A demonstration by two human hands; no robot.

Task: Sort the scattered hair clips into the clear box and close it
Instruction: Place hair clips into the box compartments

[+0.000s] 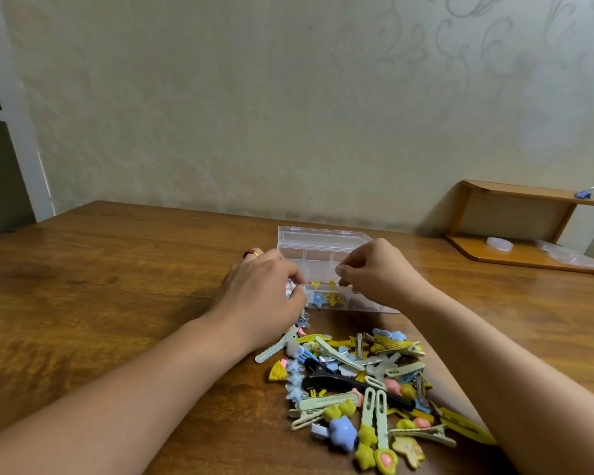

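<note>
Centrally, your left hand [259, 286] pinched small clips beside the open clear box [323, 248] on the wooden worktop [117, 286]. Your right hand [378, 272] curled over the box; its grip's contents were unclear. Scattered hair clips [360, 389] lay piled lower right.

Two bare forearms enter from the bottom edge, with no sleeves in sight on either one. The left hand [259, 289] wears a ring [253, 253] on one finger; the band looks gold with a dark red part on top. The right hand [379, 272] shows no ring, band or watch on the parts that can be seen. Both wrists are bare, and the fingernails that show are short and look unpainted.
</note>
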